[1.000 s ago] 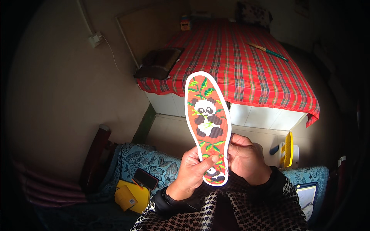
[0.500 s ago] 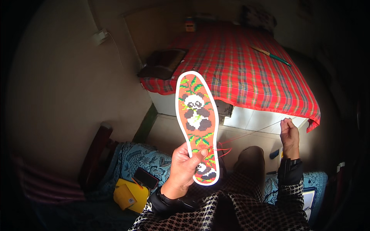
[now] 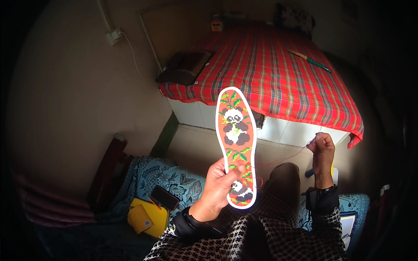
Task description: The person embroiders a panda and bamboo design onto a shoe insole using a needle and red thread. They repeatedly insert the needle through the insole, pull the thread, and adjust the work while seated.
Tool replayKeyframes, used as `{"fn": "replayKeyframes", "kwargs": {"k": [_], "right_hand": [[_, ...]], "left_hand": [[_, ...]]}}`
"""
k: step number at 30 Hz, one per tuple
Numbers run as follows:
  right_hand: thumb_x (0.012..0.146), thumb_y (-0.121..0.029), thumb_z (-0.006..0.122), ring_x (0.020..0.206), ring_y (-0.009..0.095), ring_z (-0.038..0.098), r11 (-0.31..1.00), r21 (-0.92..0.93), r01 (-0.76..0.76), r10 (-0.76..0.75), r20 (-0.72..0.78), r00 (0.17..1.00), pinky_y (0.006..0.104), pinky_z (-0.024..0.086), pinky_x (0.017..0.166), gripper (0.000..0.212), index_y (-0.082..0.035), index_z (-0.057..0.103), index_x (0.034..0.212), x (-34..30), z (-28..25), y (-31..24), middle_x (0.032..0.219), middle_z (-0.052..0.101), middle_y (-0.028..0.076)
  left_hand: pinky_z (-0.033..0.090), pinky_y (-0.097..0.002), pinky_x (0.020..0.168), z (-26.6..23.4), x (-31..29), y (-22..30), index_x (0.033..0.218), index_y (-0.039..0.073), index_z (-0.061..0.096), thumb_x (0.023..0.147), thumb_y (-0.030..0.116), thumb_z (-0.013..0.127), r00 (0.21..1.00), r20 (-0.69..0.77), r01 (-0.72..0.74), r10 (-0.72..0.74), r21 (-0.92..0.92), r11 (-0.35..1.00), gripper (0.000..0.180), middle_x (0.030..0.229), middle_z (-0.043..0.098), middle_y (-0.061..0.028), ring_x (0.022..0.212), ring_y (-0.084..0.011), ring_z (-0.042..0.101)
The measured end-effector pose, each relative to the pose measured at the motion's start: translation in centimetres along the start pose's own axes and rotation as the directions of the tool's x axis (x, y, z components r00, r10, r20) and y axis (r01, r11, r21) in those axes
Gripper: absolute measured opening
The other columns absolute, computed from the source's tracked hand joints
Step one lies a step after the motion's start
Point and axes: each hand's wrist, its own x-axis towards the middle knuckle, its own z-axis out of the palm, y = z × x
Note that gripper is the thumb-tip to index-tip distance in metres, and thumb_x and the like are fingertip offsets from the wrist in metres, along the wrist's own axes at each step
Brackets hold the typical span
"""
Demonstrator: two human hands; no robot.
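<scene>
My left hand (image 3: 214, 188) grips the lower half of a cross-stitched shoe insole (image 3: 236, 138), thumb on its face and fingers behind. The insole stands upright, white-edged, with a red ground, green leaves and two black-and-white pandas. A red thread (image 3: 278, 163) runs from its right side near my thumb to my right hand (image 3: 322, 153), sagging a little on the way. A small loop of red thread hangs by the insole's right edge. The fingertips of my right hand are pinched together on the thread; whether a needle is there is too fine to tell.
Ahead stands a bed with a red plaid cover (image 3: 278, 87), a green-handled stick (image 3: 318, 65) and a dark folded cloth (image 3: 185, 67) on it. On the blue patterned seat (image 3: 185, 180) at left lie a phone (image 3: 164, 198) and yellow packets (image 3: 141, 219). A wall is at left.
The insole and my left hand have shifted slightly right. My right hand has turned and come slightly left, and the thread between the hands now sags more.
</scene>
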Motion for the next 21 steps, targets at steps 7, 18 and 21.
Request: {"fn": "replayKeyframes", "kwargs": {"k": [7, 18, 21], "right_hand": [[0.079, -0.001, 0.065, 0.06, 0.024, 0.061, 0.486, -0.46, 0.743, -0.22, 0.758, 0.614, 0.0297, 0.049, 0.052, 0.012, 0.0, 0.059, 0.089, -7.8, 12.1, -4.9, 0.072, 0.058, 0.009], [0.072, 0.004, 0.065, 0.053, 0.024, 0.054, 0.369, -0.437, 0.82, -0.285, 0.787, 0.547, 0.0341, 0.043, 0.045, 0.019, -0.003, 0.06, 0.089, -7.9, 11.5, -5.5, 0.064, 0.049, 0.007], [0.072, 0.003, 0.065, 0.055, 0.025, 0.055, 0.406, -0.438, 0.802, -0.248, 0.792, 0.558, 0.0331, 0.043, 0.045, 0.018, -0.003, 0.06, 0.088, -7.9, 11.8, -5.2, 0.064, 0.05, 0.007]], "left_hand": [[0.054, -0.0285, 0.074, -0.3, -0.1, -0.8, 0.111, -0.002, 0.055, 0.088, 0.004, 0.061, 0.989, -0.012, -0.143, 0.147, 0.177, 0.974, 0.024, 0.099, 0.066, -0.0081, 0.083, -0.0138, 0.064], [0.053, -0.0267, 0.076, 0.7, -0.2, -1.5, 0.113, -0.002, 0.054, 0.089, -0.002, 0.057, 0.974, -0.036, -0.215, 0.223, 0.158, 0.964, 0.025, 0.1, 0.065, -0.0079, 0.084, -0.0114, 0.063], [0.053, -0.0268, 0.076, 0.5, -0.1, -1.3, 0.113, -0.002, 0.054, 0.088, -0.002, 0.057, 0.976, -0.023, -0.212, 0.218, 0.158, 0.964, 0.025, 0.101, 0.065, -0.008, 0.085, -0.0113, 0.063]]}}
